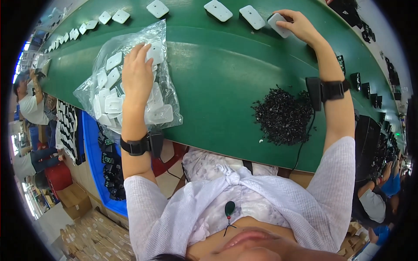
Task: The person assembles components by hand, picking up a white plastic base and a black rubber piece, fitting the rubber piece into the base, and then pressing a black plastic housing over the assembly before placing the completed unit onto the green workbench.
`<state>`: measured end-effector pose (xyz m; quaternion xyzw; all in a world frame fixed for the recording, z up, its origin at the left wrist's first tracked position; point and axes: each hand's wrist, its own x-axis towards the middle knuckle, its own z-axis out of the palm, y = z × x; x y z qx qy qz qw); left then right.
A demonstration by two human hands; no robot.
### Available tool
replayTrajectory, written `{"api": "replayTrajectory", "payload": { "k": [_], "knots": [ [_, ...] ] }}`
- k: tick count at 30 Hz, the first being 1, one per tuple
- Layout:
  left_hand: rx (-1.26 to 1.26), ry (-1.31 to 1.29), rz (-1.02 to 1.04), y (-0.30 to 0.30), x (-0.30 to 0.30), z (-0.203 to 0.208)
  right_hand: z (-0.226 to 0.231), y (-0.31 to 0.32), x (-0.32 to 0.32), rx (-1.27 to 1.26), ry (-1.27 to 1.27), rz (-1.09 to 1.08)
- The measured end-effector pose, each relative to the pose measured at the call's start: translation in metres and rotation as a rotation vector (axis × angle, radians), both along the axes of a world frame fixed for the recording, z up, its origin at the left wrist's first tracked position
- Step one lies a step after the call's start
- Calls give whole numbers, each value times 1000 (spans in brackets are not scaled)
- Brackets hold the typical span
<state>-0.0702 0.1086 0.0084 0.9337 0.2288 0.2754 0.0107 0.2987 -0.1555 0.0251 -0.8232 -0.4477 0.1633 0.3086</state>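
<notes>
At the far right of the bench, my right hand (297, 27) grips a white rounded casing (278, 27) by its edge, thumb on its face. My left hand (137, 71) reaches over a clear plastic bag (171, 93), its thumb and fingers closed at the edge of a white plastic cover (156, 52). Several loose white covers (114, 104) lie heaped in and on the bag, partly hidden by my left forearm. Beside the held casing stand two more white-topped casings (252, 17) with dark undersides.
The green bench (213, 95) bears a pile of small black parts (283, 116) near its front edge. A row of white casings (121, 16) runs along the far side to the left. Black parts (366, 90) line the right. A blue bin (98, 169) stands at lower left.
</notes>
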Motion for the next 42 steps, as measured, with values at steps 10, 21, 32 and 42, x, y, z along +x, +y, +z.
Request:
{"api": "replayTrajectory", "payload": {
  "k": [10, 21, 32, 42],
  "knots": [
    [83, 305, 65, 0, 24, 1, -7, 17, 33, -84, 153, -58],
    [4, 471, 180, 32, 14, -1, 53, -53, -57, 75, -245, -183],
    [-266, -188, -64, -76, 21, 58, 6, -183, -152, -47, -292, -334],
    [-484, -127, -495, -161, 93, 35, -31, -162, -175, 106, -174, -369]
  ]
}}
